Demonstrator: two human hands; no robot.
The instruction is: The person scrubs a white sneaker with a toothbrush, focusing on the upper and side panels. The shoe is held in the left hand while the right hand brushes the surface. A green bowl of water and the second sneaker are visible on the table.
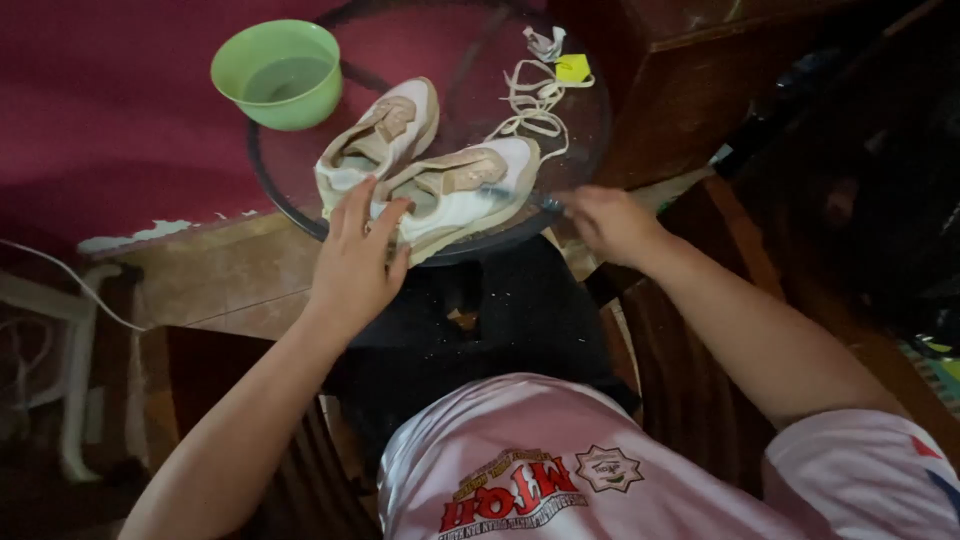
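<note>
Laces [535, 95] lie removed at upper centre; left hand [355, 255], fingers spread, steadies near shoe [455, 195]; right hand [605, 220] closed on a brush [520, 195], apparently mid-scrub; far shoe [380, 140] waits.

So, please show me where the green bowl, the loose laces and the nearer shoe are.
green bowl [322, 103]: head view, on its outer front wall.
loose laces [533, 100]: head view, on the tangled middle loops.
nearer shoe [478, 192]: head view, on its white side panel.
</note>
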